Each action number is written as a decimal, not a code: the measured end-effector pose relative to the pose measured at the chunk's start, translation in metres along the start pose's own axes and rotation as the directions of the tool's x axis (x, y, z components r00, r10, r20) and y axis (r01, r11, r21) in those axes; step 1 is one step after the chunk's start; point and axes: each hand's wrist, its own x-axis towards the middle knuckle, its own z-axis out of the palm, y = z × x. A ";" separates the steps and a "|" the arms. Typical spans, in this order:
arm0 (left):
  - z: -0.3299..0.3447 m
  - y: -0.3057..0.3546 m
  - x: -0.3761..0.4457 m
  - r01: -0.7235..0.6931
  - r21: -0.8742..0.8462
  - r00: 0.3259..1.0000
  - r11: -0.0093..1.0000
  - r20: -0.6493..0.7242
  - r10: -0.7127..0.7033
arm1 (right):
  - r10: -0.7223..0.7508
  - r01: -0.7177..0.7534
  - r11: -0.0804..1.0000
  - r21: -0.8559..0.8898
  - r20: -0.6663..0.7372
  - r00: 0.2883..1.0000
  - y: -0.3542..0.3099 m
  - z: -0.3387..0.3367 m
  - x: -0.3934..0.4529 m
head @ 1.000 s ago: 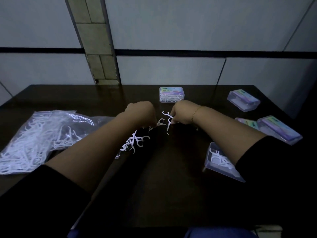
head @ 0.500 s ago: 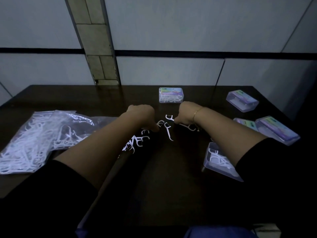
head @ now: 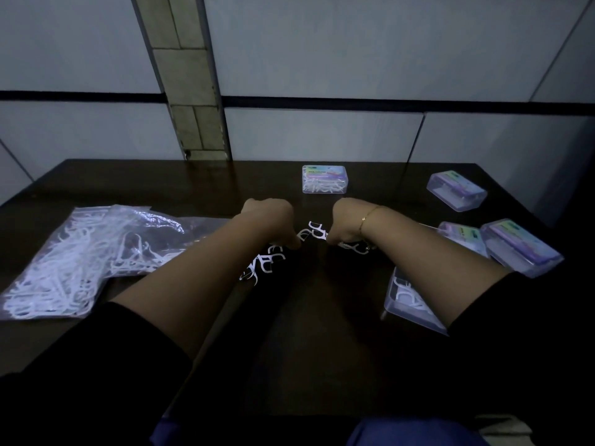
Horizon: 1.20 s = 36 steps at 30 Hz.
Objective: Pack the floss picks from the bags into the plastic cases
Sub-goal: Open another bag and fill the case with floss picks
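Fingers of both hands curl down onto the loose floss picks (head: 307, 233) at table centre: the left hand (head: 270, 220) pinches one; the right hand (head: 346, 222), lowered since a second ago, gathers more. Open case (head: 410, 300) awaits, near right.

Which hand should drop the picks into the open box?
Probably the right hand. It grips floss picks, and the open case lies on its side, under that forearm. The left hand is over the loose picks, farther from the case.
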 end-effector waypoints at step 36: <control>-0.025 0.041 -0.063 -0.344 -0.612 0.939 0.712 -0.239 0.248 | 0.031 -0.041 0.986 0.161 0.065 0.997 0.088 -0.007 -0.128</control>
